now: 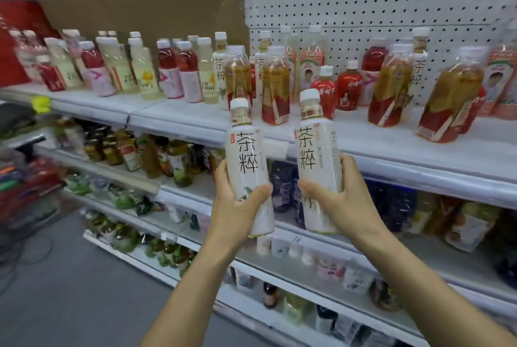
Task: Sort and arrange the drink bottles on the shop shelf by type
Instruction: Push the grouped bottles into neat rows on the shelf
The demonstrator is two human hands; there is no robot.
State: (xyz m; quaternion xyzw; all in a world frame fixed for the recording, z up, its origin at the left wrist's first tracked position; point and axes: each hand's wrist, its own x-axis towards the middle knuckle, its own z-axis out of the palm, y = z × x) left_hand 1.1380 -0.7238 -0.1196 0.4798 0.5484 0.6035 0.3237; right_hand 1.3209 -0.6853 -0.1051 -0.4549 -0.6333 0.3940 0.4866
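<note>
Left tea bottle and right tea bottle, both white with the same black characters, are in my hands in the lower middle of the frame. They sit in front of the top drink shelf, caps about level with its front edge. My left hand is wrapped round the lower half of the left one, thumb across the front and fingers behind. My right hand grips the right one the same way. Both bottles are close to upright, caps up, long axes nearly parallel, with a clear gap between them.

A matching white bottle stands on the shelf, up and slightly left of my left hand, so that hand is the nearer one. Another of the same type stands far off at the right of the frame, nearer my right hand. Amber bottles with red labels stand directly ahead, between my hands and the pegboard.

I judge the move to be up and forward over the shelf lip, steering left of the amber bottles, keeping both bottles vertical.
</note>
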